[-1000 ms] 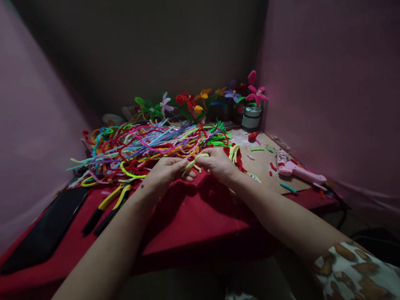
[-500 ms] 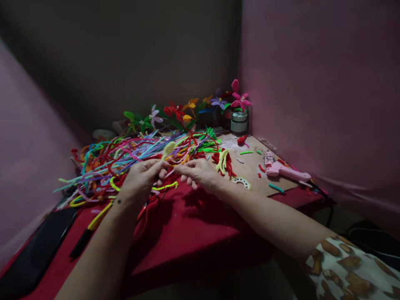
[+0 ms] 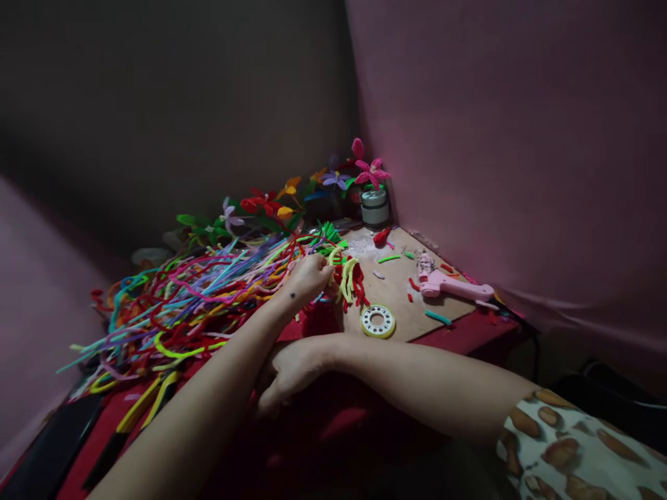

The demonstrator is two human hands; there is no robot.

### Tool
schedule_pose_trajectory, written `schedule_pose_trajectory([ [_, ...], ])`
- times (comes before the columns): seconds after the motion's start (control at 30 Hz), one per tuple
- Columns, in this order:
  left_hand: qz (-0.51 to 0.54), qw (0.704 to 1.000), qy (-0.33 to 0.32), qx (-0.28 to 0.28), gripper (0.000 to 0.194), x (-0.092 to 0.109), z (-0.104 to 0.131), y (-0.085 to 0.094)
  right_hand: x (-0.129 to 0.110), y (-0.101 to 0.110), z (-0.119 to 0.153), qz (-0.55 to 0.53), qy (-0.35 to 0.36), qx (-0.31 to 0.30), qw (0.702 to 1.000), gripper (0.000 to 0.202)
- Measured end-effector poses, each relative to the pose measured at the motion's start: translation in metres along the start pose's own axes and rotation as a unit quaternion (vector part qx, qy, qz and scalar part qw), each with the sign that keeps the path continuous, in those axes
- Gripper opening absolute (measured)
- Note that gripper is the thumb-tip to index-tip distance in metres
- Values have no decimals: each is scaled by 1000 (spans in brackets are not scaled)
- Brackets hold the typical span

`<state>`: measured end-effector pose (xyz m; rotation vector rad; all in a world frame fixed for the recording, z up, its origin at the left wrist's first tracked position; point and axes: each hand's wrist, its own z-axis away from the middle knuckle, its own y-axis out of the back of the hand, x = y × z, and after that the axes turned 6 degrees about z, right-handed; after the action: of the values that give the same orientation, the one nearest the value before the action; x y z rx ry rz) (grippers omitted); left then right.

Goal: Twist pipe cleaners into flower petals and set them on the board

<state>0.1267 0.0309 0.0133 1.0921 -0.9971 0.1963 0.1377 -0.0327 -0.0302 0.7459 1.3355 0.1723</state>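
Observation:
My left hand (image 3: 311, 275) reaches forward to the near edge of the cardboard, its fingers closed. Pale yellow pipe cleaner pieces (image 3: 348, 281) and red ones (image 3: 359, 286) lie just beyond its fingertips. A pale yellow bit shows right at the fingertips, but I cannot tell whether it is gripped. Low over the red cloth, beneath the left forearm, my right hand (image 3: 298, 368) points downward with curled fingers. The forearm hides part of it, and what it holds, if anything, is hidden. A large heap of colourful pipe cleaners (image 3: 208, 278) spreads left of my left hand.
A white and yellow spool (image 3: 378, 321) and a pink glue gun (image 3: 453, 285) rest on the cardboard (image 3: 401, 292) among cut scraps. Pipe cleaner flowers (image 3: 260, 201) and a grey jar (image 3: 374, 208) stand behind. Yellow-and-black-handled pliers (image 3: 138, 410) and a flat black object (image 3: 57, 444) lie at left.
My left hand has moved right and forward to the yellow and red pieces. My right hand has dropped down and left, under the left forearm. The view has turned to the right.

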Motion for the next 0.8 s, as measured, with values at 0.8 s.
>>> schedule_pose_trajectory([
  [0.8,-91,996,-12,-17,31,-6,-12,3,3,-1,-3,12,-34,19,999,18],
])
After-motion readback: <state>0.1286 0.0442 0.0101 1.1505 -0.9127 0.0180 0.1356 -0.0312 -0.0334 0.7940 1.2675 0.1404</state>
